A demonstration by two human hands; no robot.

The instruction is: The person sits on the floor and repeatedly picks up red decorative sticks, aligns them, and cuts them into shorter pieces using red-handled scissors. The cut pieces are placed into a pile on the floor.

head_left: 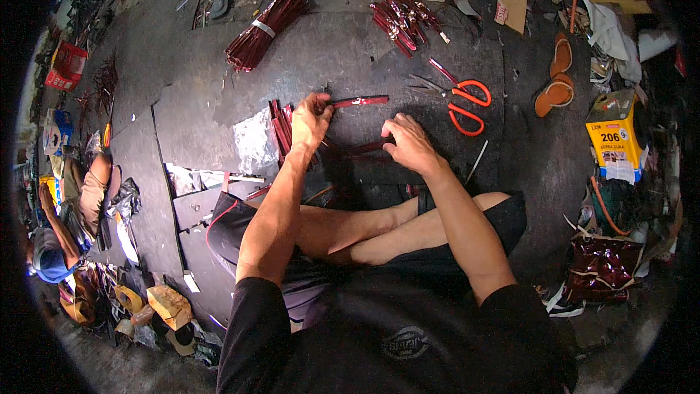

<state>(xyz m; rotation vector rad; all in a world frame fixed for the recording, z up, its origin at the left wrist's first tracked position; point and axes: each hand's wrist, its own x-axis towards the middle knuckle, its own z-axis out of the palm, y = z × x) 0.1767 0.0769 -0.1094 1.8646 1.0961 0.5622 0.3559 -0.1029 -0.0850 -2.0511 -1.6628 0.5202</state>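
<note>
My left hand (312, 122) is closed, its fingers pinching one end of a shiny dark red strip (361, 101) that points to the right. Below that wrist and hand lies a small pile of similar red strips (281, 128), partly hidden by my arm. My right hand (410, 143) hovers to the right of the strip, fingers bent and thumb apart, with nothing visible in the grasp. Another dark strip (368, 148) lies close to its thumb, in shadow. Orange-handled scissors (467, 108) rest with blades apart, right of my hands.
A tied bundle of red strips (266, 29) and a looser bundle (405, 20) lie farther off. Clear plastic (257, 138) sits left of my left hand. Orange sandals (560, 76) and a yellow box (617, 135) are at the right. Another person (62, 248) sits at the far left.
</note>
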